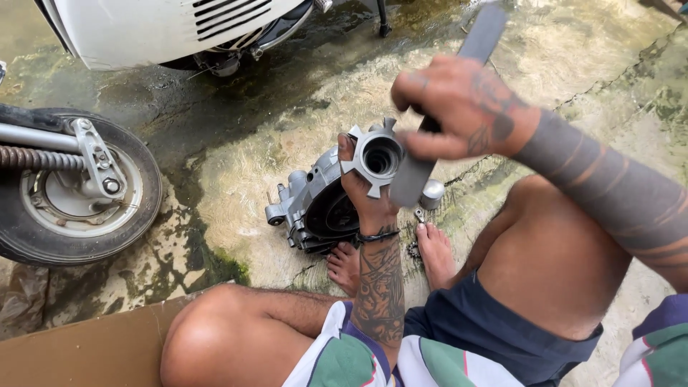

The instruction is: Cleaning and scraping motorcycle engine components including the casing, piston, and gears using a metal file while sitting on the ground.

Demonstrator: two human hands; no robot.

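Note:
My left hand (362, 193) holds up a grey star-shaped metal hub (378, 156) with a round bore, gripped from behind. My right hand (459, 107) is closed around a long flat grey metal bar (414, 175) that runs from the upper right down across the hub's right side. Behind and below the hub, a grey engine casing (304, 204) rests on the wet concrete ground, just beyond my bare feet (390, 258).
A scooter wheel with a spring shock (72, 186) lies at the left. The white body of a scooter (165, 29) is at the top. A brown board (86, 347) sits at the bottom left. A small round grey cap (433, 193) rests near my right foot.

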